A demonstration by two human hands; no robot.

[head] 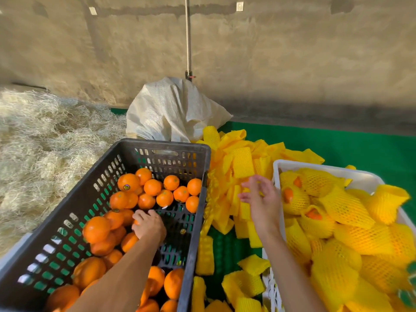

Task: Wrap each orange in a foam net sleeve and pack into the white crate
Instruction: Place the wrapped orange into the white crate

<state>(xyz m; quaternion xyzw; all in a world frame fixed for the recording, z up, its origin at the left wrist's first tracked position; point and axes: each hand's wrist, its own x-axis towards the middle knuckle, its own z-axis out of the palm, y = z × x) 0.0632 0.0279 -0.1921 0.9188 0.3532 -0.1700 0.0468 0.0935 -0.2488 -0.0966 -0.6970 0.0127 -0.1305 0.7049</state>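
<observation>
The left hand (pixel 148 225) reaches into the black crate (pixel 126 146), fingers curled over an orange (pixel 136 222). The right hand (pixel 262 200) hovers relaxed and empty above loose yellow foam sleeves (pixel 242 164), beside the white crate (pixel 292 164) of wrapped oranges (pixel 295 197).

Two crates (pixel 126 154), two hands (pixel 149 226), one sack (pixel 171 109)

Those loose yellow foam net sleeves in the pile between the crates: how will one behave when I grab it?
The foam net sleeves are probably very light and floppy: they lie flattened, bent and draped over each other. The open mesh should grip rather than slip. Neighbours may snag and lift along, since the pile looks tangled.
</observation>
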